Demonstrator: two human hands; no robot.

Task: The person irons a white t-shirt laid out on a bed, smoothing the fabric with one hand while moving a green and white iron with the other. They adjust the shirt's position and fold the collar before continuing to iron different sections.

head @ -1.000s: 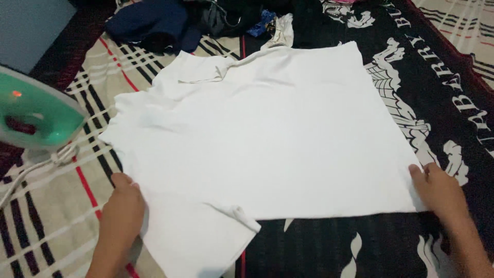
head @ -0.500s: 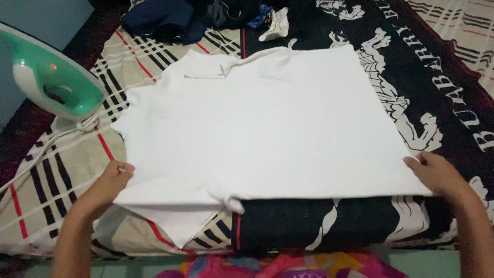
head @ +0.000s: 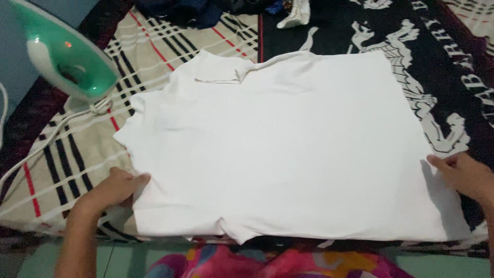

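A white T-shirt point(head: 288, 149) lies spread flat across a plaid and black patterned blanket. My left hand point(head: 116, 188) grips its near left edge, by the sleeve. At the near right side, my right hand point(head: 463, 172) rests on the shirt's edge with fingers pinching the cloth. The collar points to the far left. The shirt's near hem reaches the blanket's front edge.
A green and white iron point(head: 64, 59) stands upright at the far left, its white cord point(head: 56, 128) trailing over the plaid blanket point(head: 77, 154). Dark clothes point(head: 200, 10) are piled at the far edge. Pink patterned fabric point(head: 267, 262) shows at the bottom.
Both hands have pulled the shirt toward me, so its near hem now reaches the front edge of the blanket. The view has tilted down.
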